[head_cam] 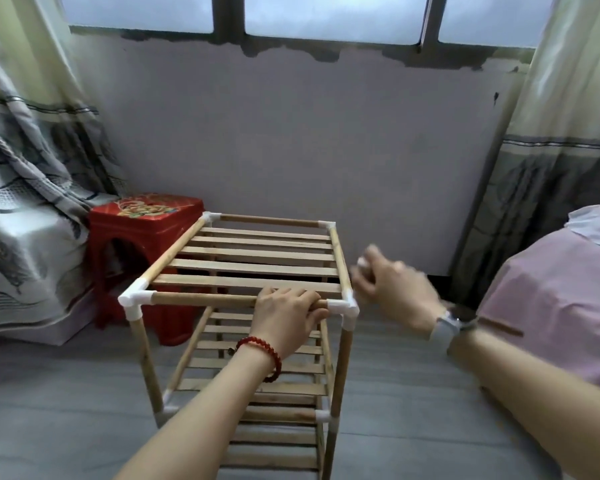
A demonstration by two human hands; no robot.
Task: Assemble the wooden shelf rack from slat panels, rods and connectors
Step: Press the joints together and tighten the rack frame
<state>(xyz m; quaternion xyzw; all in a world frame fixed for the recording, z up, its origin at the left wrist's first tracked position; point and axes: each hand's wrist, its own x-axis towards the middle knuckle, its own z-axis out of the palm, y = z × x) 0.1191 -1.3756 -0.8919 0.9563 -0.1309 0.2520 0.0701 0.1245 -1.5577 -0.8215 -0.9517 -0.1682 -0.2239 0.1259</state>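
Observation:
The wooden shelf rack (257, 268) stands upright on the floor, with a slat panel on top and further slat shelves below. White corner connectors (137, 299) join its rods. My left hand (288, 317), with a red bead bracelet on the wrist, grips the front top rod (201, 299) close to the right front connector (347, 306). My right hand (395, 289) is blurred and hovers just right of that corner. Its fingers are curled, and it seems to pinch a small white piece (362, 261).
A red plastic stool (136, 244) stands right behind the rack's left side. Patterned curtains (21, 202) hang at the left, and a pink-covered bed (551, 289) fills the right. A wall under the window is close behind. Grey floor (66, 410) surrounds the rack.

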